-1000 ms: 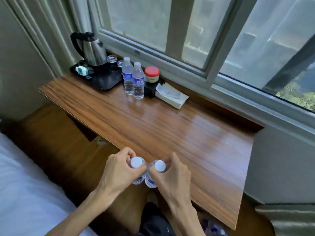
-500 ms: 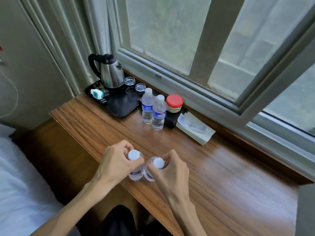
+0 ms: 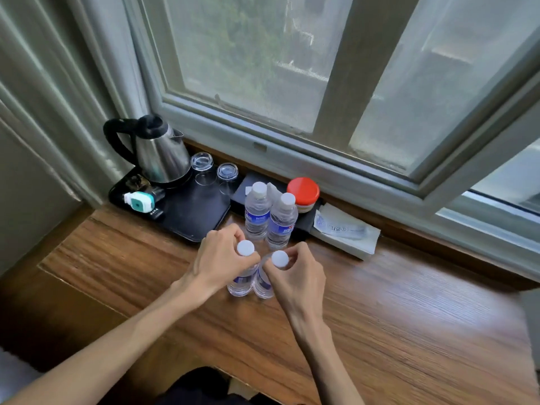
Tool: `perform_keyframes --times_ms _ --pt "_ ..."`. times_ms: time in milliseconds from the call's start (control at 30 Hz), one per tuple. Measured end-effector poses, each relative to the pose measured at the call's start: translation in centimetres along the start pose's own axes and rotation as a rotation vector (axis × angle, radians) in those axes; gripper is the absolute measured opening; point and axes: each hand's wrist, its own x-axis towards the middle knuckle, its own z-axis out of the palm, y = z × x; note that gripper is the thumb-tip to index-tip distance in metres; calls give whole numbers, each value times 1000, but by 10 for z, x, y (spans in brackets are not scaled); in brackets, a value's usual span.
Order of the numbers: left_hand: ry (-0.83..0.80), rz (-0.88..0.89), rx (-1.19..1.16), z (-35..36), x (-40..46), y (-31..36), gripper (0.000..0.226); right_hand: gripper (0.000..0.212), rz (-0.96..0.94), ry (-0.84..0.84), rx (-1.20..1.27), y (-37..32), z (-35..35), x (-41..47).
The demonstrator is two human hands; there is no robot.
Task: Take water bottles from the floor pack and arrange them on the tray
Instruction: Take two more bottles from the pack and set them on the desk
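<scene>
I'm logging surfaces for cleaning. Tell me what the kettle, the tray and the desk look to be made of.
Kettle: brushed metal body, likely stainless steel, with a mirror-like sheen; handle looks like black plastic.
Tray: glossy black, probably plastic or lacquer; it reflects the window.
Desk: wood grain under a satin finish; solid or laminate, unclear.

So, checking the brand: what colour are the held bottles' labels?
Blue, seen in the head view.

Steel kettle [image 3: 159, 153], 2 upturned glasses [image 3: 201, 162], red-lidded jar [image 3: 303, 191] along window sill.
</scene>
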Motion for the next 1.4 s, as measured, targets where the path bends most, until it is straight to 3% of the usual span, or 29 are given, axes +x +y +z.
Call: perform_keyframes --times_ms 233,567,967,1200,1300,1400 --pt "-140 135 76 -13 56 -2 32 26 45 109 -12 -20 21 27" --pt "-151 178 42 -23 79 -13 28 29 31 145 -52 -39 36 42" --pt "-208 259 -187 -22 73 -34 37 36 27 160 -25 -20 43 42" --pt "-167 221 -167 -11 64 -57 70 55 -10 195 36 2 57 30" --pt "-231 179 -165 2 64 -71 85 71 17 116 23 18 68 27" --pt "-290 123 -206 14 68 -82 84 72 50 34 76 30 82 25"
